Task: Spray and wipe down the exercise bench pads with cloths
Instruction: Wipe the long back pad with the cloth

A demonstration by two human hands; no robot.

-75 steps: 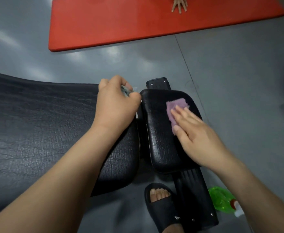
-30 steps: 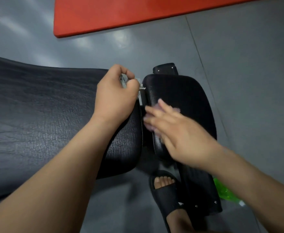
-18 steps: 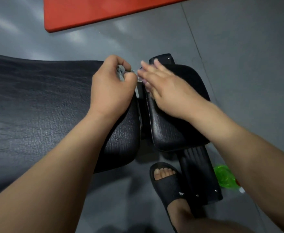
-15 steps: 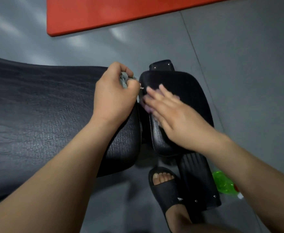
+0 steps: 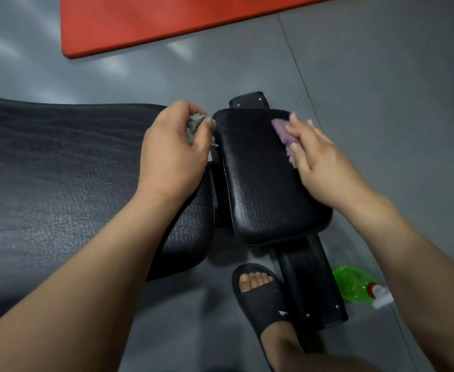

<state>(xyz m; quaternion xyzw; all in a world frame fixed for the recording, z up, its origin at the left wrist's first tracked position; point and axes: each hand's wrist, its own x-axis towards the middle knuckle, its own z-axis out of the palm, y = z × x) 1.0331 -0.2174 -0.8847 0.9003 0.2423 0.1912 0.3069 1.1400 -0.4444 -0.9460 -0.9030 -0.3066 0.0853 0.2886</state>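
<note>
Small pad [image 5: 260, 178]: rounded rectangle, grained black upholstery. Right hand [image 5: 320, 165], fingers flat, presses lilac cloth [image 5: 282, 132] onto it. Left hand [image 5: 172, 154] clutches crumpled grey cloth [image 5: 195, 127].

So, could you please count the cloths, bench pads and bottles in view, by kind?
Cloths: 2 (grey cloth, purple cloth)
Pads: 2 (large pad, small pad)
Bottles: 1 (green bottle)
Total: 5

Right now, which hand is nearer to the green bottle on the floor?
Right. The right hand presses a purple cloth on the small pad, on the side of the green bottle. The left hand, gripping a grey cloth, sits across the pad.
</note>
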